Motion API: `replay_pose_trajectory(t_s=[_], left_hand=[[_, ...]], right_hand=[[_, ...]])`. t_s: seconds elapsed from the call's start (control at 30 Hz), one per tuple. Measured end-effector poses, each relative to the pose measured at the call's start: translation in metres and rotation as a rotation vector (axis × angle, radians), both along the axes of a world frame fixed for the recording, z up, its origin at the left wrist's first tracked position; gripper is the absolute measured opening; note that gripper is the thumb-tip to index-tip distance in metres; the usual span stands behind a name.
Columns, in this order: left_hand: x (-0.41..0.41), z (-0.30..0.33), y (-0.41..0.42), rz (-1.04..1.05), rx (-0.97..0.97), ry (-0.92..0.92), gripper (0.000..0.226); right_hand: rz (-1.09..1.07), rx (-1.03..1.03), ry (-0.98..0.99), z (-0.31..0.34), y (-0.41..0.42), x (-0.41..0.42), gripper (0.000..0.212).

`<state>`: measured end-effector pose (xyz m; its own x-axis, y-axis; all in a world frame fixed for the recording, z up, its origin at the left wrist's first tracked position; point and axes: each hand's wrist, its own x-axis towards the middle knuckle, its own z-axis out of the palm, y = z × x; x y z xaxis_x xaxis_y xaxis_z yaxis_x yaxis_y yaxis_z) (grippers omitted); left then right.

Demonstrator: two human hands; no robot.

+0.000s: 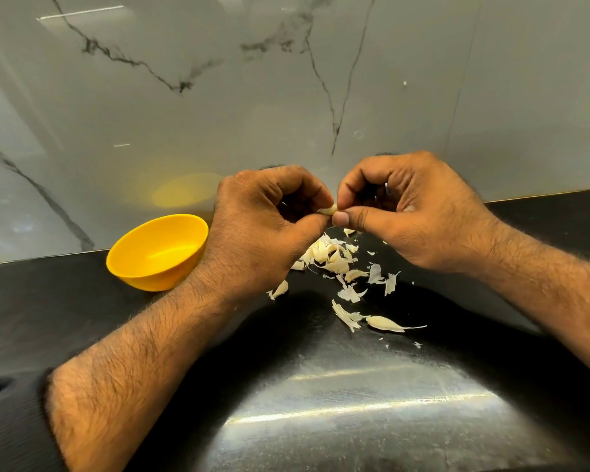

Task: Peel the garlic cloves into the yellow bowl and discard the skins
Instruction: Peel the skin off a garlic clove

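Both hands meet above the black counter, pinching one small pale garlic clove (pixel 328 209) between their fingertips. My left hand (pixel 259 229) grips it from the left, my right hand (pixel 409 212) from the right with thumb and forefinger. A yellow bowl (pixel 157 253) stands to the left of my left hand, near the wall; no cloves show inside it. Under the hands lies a heap of cloves and papery skins (pixel 331 257). One unpeeled clove (pixel 385 323) with a long tail lies nearer to me.
The black counter (pixel 286 386) is glossy and reflects light in front of me. A white marble-look wall (pixel 286 97) rises right behind the bowl and hands. Loose skin flakes (pixel 385 279) are scattered to the right of the heap.
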<state>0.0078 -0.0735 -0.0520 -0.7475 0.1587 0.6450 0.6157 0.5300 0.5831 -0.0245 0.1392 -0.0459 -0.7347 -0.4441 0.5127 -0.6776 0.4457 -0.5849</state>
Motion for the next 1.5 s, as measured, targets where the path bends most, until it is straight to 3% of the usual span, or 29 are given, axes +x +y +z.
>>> replay_pose_trajectory(t_s=[0.23, 0.4, 0.53, 0.7, 0.93, 1.2, 1.5], left_hand=[[-0.0008, 0.0008, -0.0007, 0.032, 0.072, -0.024, 0.016], [-0.0019, -0.0023, 0.0013, 0.051, 0.028, -0.018, 0.015], [-0.0019, -0.0033, 0.0033, -0.042, 0.164, -0.135, 0.018], [-0.0027, -0.0029, 0.0038, -0.124, 0.383, -0.241, 0.019], [-0.0021, -0.0025, 0.0043, -0.126, 0.445, -0.271, 0.026], [-0.0027, -0.0019, 0.0036, -0.17, 0.468, -0.299, 0.02], [-0.003, -0.0025, 0.0022, -0.092, 0.28, -0.188, 0.019]], right_hand=[[0.021, -0.168, -0.135, 0.0052, 0.0055, -0.004, 0.006], [0.029, -0.142, -0.224, -0.0003, -0.001, -0.0028, 0.013], [0.011, -0.185, -0.235, 0.0028, 0.0013, -0.0047, 0.01], [-0.004, -0.129, -0.164, 0.0037, 0.0013, -0.0015, 0.006], [-0.032, -0.063, -0.063, 0.0053, 0.0005, 0.0017, 0.011], [-0.042, -0.083, -0.02, 0.0063, -0.0002, 0.0015, 0.008], [-0.046, -0.014, 0.093, 0.008, -0.001, 0.0051, 0.011]])
